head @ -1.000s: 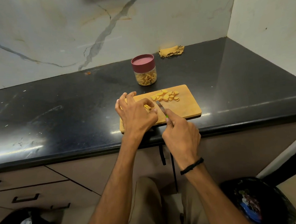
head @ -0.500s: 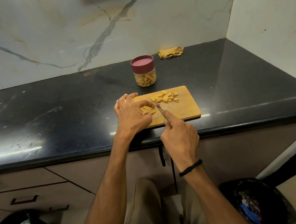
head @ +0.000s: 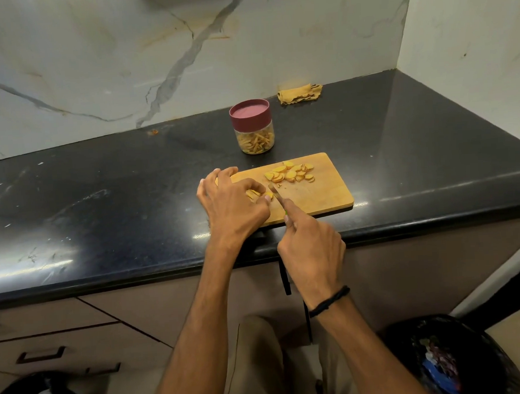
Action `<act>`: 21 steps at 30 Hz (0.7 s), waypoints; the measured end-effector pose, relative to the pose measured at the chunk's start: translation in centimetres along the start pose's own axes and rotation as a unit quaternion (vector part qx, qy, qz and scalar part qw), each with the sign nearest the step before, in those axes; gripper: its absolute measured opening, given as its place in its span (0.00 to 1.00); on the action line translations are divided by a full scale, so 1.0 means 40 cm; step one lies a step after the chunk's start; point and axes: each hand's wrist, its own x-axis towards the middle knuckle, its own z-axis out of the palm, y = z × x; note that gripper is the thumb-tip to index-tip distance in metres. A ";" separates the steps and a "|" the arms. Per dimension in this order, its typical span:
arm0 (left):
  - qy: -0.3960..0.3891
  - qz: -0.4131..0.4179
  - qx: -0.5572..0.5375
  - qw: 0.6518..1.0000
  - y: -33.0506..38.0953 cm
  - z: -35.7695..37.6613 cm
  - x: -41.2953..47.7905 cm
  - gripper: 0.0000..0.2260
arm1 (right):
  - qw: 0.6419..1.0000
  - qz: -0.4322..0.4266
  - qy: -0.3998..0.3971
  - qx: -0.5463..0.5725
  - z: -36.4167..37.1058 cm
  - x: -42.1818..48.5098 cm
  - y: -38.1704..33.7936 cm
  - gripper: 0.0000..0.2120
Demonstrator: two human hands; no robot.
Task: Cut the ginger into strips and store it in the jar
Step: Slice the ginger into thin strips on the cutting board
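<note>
I note: left grip [head: 232, 204] pins ginger slices [head: 257, 194] | right grip [head: 312, 248] grasps knife [head: 276, 194] | jar [head: 252, 125] part-filled, lidded | slice pile [head: 291, 174] uncut.

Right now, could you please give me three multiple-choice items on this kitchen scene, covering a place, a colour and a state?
1. Where does the jar stand?
A. On the counter behind the cutting board
B. On the cutting board
C. In a drawer

2. What colour is the jar's lid?
A. Green
B. White
C. Maroon

3. What is the right hand doing?
A. Lying flat
B. Gripping a knife
C. Lifting the jar

Answers: 1 A, it stands on the counter past the board's far edge; 2 C, the lid shows maroon; 3 B, fingers curl round the handle.
</note>
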 end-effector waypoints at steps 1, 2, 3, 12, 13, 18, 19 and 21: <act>0.006 -0.002 0.002 1.000 0.002 0.001 -0.002 0.08 | 1.000 0.000 -0.002 -0.002 0.001 -0.001 0.000 0.23; 0.010 -0.003 0.005 1.000 0.004 0.002 -0.004 0.08 | 1.000 0.001 -0.004 -0.003 0.002 0.000 -0.002 0.23; 0.015 -0.004 0.008 1.000 0.005 0.004 -0.005 0.09 | 1.000 0.000 -0.005 -0.007 0.003 0.000 -0.003 0.24; 0.032 -0.006 0.013 0.999 0.018 0.013 -0.009 0.07 | 0.999 -0.011 -0.005 -0.035 0.005 0.005 -0.010 0.25; 0.032 -0.004 0.015 0.999 0.019 0.013 -0.009 0.06 | 0.999 -0.011 -0.007 -0.035 0.005 0.006 -0.011 0.25; 0.025 -0.008 0.013 1.000 0.021 0.017 -0.007 0.06 | 0.999 -0.009 -0.014 -0.032 0.004 0.007 -0.015 0.26; 0.025 -0.009 0.013 1.000 0.021 0.017 -0.007 0.06 | 0.999 -0.009 -0.015 -0.034 0.004 0.008 -0.017 0.26; 0.024 -0.010 0.014 1.000 0.022 0.018 -0.008 0.06 | 0.999 -0.008 -0.019 -0.034 0.003 0.009 -0.019 0.27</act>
